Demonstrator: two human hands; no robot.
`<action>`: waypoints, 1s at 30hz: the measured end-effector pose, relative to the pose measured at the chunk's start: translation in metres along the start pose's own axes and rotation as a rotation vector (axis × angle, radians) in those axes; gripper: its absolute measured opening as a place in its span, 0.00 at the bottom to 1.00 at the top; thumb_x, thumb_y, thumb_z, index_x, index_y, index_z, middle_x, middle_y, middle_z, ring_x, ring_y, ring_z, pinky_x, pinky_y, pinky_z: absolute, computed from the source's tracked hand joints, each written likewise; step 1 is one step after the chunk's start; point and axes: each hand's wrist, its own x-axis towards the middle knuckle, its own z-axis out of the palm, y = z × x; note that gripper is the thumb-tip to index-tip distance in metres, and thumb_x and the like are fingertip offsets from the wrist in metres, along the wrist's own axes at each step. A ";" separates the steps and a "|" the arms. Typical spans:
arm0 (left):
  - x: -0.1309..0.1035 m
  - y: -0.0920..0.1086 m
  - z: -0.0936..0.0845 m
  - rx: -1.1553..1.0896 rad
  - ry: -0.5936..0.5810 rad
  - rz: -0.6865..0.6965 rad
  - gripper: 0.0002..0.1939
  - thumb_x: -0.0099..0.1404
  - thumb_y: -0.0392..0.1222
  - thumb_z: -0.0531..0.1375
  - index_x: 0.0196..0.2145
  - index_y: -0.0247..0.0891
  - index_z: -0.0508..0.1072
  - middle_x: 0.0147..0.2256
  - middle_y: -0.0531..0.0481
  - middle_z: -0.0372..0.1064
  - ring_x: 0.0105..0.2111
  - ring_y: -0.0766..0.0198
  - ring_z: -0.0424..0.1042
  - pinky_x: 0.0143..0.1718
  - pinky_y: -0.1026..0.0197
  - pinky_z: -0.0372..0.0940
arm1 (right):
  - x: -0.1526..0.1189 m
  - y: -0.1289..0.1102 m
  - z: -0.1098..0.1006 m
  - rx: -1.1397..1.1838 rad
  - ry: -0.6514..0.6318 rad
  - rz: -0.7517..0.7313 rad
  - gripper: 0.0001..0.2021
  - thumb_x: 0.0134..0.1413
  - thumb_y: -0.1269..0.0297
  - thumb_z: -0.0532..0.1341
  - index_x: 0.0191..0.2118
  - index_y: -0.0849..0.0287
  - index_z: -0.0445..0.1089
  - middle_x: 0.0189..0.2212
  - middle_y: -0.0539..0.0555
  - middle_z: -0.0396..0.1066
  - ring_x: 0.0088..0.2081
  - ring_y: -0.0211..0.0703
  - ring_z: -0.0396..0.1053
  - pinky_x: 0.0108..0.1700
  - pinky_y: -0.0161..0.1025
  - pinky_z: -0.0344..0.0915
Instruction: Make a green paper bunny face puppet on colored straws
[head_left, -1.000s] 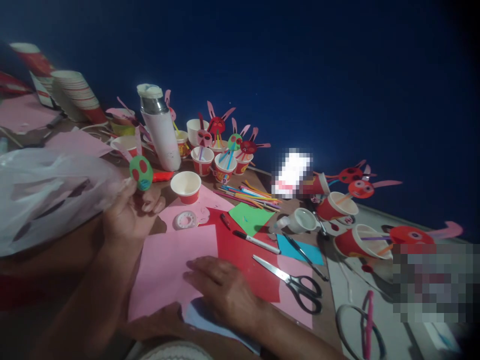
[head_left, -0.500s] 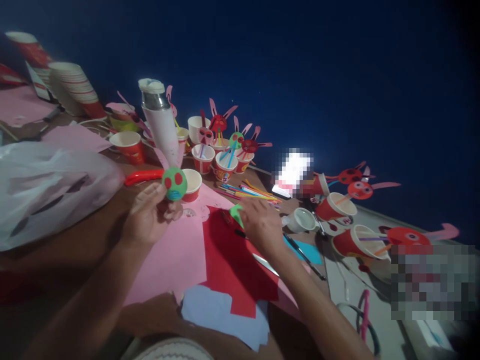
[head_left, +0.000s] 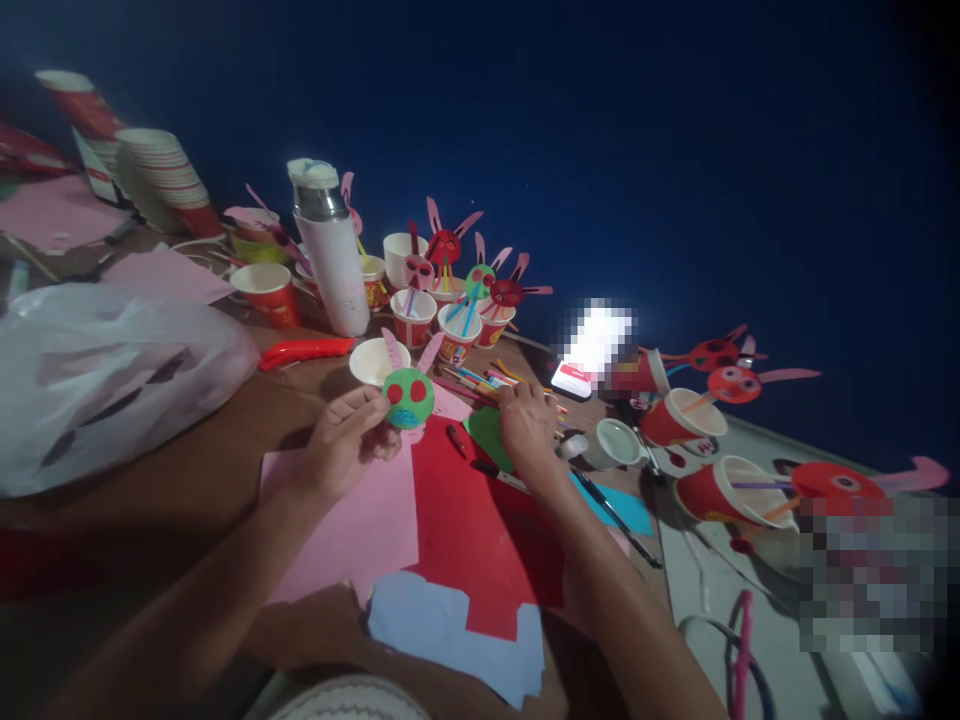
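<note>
My left hand (head_left: 349, 435) pinches the edge of a round green paper face (head_left: 409, 398) with red eyes, a blue mouth and two pink ears. Over the straws, my right hand (head_left: 529, 430) has its fingers bent down at the near end of a pile of coloured straws (head_left: 480, 380); its fingertips are hidden, so whether it grips anything is unclear. Green paper (head_left: 489, 437) lies just left of that hand. Below are red paper (head_left: 480, 540) and pink paper (head_left: 360, 530), with a dark pen (head_left: 456, 440) on the red sheet.
A white bottle (head_left: 334, 260) stands behind a red object (head_left: 304, 351). A plastic bag (head_left: 120, 380) is at left. Cups with rabbit faces (head_left: 457, 330) stand at the back and right. A small white cup (head_left: 616, 442) and a lit phone (head_left: 592, 350) are right of centre.
My left hand has moved right and slightly down with the green face. My right hand has shifted up and right onto the straws, uncovering more green paper.
</note>
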 end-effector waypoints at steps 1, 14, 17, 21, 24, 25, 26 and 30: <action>0.000 0.000 0.000 0.001 0.000 -0.004 0.17 0.53 0.46 0.66 0.21 0.35 0.62 0.15 0.55 0.63 0.14 0.73 0.58 0.16 0.70 0.53 | 0.001 0.001 0.001 0.011 0.006 -0.003 0.10 0.59 0.72 0.52 0.38 0.62 0.71 0.36 0.62 0.71 0.41 0.55 0.63 0.40 0.46 0.53; 0.001 -0.006 0.005 0.005 0.057 -0.052 0.17 0.49 0.45 0.68 0.21 0.35 0.63 0.16 0.55 0.65 0.15 0.74 0.59 0.15 0.71 0.55 | -0.010 -0.012 -0.040 0.557 0.111 0.019 0.13 0.60 0.61 0.52 0.42 0.59 0.70 0.41 0.60 0.69 0.44 0.52 0.62 0.45 0.46 0.53; 0.003 -0.008 0.003 0.003 0.073 -0.037 0.16 0.49 0.45 0.68 0.21 0.35 0.63 0.17 0.55 0.65 0.16 0.74 0.60 0.15 0.72 0.54 | -0.022 -0.017 -0.053 0.889 -0.003 0.069 0.10 0.57 0.59 0.54 0.37 0.58 0.68 0.33 0.54 0.69 0.34 0.44 0.65 0.38 0.40 0.59; 0.006 -0.012 0.000 -0.004 0.082 -0.042 0.15 0.50 0.44 0.67 0.23 0.36 0.64 0.19 0.56 0.65 0.18 0.74 0.62 0.16 0.73 0.55 | -0.044 -0.017 -0.051 1.309 -0.254 0.164 0.10 0.51 0.56 0.58 0.29 0.57 0.61 0.21 0.47 0.64 0.23 0.36 0.62 0.25 0.33 0.59; 0.006 -0.016 0.001 0.026 0.060 -0.092 0.14 0.52 0.43 0.66 0.23 0.36 0.63 0.19 0.56 0.64 0.18 0.74 0.62 0.17 0.73 0.55 | -0.064 -0.014 -0.040 1.476 -0.377 0.263 0.13 0.46 0.55 0.61 0.27 0.56 0.58 0.18 0.43 0.59 0.18 0.33 0.59 0.21 0.32 0.58; 0.005 -0.018 0.002 0.044 0.051 -0.116 0.14 0.52 0.43 0.65 0.23 0.36 0.63 0.19 0.56 0.64 0.18 0.74 0.62 0.17 0.73 0.55 | -0.071 -0.013 -0.036 1.518 -0.403 0.296 0.13 0.45 0.55 0.62 0.27 0.56 0.58 0.17 0.43 0.58 0.18 0.33 0.58 0.20 0.32 0.58; 0.005 -0.020 0.003 0.065 0.043 -0.141 0.14 0.53 0.43 0.65 0.23 0.35 0.63 0.18 0.56 0.65 0.17 0.75 0.61 0.17 0.73 0.54 | -0.077 -0.013 -0.033 1.554 -0.423 0.325 0.14 0.44 0.55 0.63 0.27 0.56 0.58 0.17 0.42 0.57 0.18 0.33 0.58 0.20 0.31 0.57; 0.001 -0.032 0.009 0.168 0.019 -0.224 0.13 0.56 0.45 0.63 0.24 0.35 0.64 0.19 0.54 0.66 0.14 0.75 0.59 0.15 0.72 0.51 | -0.096 -0.013 -0.028 1.644 -0.476 0.396 0.14 0.42 0.57 0.64 0.27 0.57 0.59 0.17 0.41 0.57 0.18 0.31 0.57 0.21 0.31 0.57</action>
